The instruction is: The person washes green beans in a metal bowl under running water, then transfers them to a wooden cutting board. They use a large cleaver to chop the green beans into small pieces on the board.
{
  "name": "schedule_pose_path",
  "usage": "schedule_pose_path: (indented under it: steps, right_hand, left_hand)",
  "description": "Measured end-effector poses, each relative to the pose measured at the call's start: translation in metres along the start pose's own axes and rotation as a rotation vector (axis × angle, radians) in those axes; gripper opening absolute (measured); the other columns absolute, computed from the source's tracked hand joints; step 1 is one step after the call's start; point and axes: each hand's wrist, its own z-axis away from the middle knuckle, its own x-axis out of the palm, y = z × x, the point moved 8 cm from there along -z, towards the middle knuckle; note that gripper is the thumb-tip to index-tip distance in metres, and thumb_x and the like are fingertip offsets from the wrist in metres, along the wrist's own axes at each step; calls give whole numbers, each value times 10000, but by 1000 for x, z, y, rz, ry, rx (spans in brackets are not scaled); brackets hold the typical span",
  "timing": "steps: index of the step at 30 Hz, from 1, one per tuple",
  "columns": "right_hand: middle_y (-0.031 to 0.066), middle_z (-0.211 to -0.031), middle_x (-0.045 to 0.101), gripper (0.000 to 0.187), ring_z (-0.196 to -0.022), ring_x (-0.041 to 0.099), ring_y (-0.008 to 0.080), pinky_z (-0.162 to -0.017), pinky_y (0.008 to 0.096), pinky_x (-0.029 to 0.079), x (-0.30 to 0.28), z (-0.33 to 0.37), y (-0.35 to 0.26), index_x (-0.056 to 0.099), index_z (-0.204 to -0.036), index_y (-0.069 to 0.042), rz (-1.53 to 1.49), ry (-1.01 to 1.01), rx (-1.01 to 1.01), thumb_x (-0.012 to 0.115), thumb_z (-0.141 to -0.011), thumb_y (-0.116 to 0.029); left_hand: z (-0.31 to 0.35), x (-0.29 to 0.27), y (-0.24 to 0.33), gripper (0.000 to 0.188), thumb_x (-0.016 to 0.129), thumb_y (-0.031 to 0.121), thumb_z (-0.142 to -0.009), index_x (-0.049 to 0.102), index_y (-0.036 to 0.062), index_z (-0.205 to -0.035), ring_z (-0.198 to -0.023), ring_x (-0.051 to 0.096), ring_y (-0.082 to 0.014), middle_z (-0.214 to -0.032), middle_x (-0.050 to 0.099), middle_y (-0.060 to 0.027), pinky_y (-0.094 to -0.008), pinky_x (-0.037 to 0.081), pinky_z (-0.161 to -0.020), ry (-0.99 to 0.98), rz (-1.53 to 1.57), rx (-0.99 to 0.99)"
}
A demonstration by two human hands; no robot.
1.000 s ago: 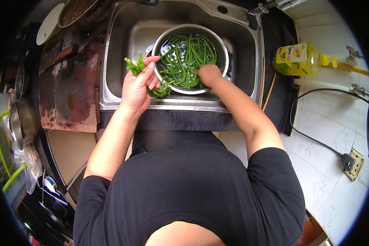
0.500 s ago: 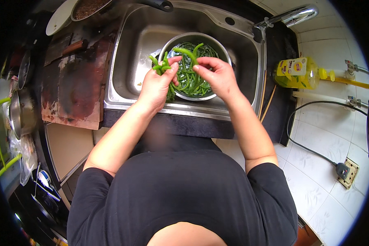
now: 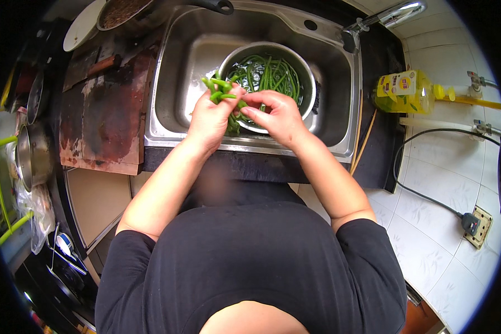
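Note:
My left hand (image 3: 209,119) is closed round a bunch of bright green beans (image 3: 220,89), with their ends sticking out past the fingers and thumb. Right beside it, my right hand (image 3: 278,117) pinches at the same bunch, fingertips nearly touching the left thumb; a bit of green bean shows between them. Both hands are over the near left rim of a round metal bowl (image 3: 310,75). Long thin green beans (image 3: 273,78) lie in water inside the bowl, curling along its wall. The left palm hides part of the bunch.
The bowl stands in a steel sink (image 3: 186,72) with a chrome faucet (image 3: 384,19) at far right. Chopsticks (image 3: 364,142) and a yellow bottle (image 3: 401,92) are right of it. Left are a stained wooden board (image 3: 103,122) and a pan (image 3: 122,16) of brownish contents.
My right hand has moved left and down to the left hand's bunch. The long curved bean it held up is no longer raised, and more of the bowl shows.

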Motion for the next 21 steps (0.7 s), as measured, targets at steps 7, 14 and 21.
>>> schedule_pose_path:
  steps: [7,14,21]
  right_hand:
    - [109,-920,646,196,-880,607,294,-764,359,487,-75,-26,120,683,-933,-120,602,34,275,579,-819,-241]
    - [102,-875,653,253,-862,612,290,-757,392,483,6,5,198,679,-899,-123,947,-525,367,624,-769,-334]
    - [72,-794,612,198,-706,636,144,-567,232,510,0,-13,145,558,-943,-22,-494,-127,660,568,-889,-212]
  left_hand:
    - [4,-17,44,195,460,252,-947,512,79,-874,-887,554,-196,-875,559,-61,-399,425,-918,-69,170,275]
    - [8,-22,60,156,466,251,-946,495,103,-904,-707,452,-129,-717,434,11,-404,436,-849,-91,352,271]
    - [5,-38,20,207,538,155,-902,534,-8,-1030,-653,503,-114,-683,483,2,-317,483,-738,82,273,57]
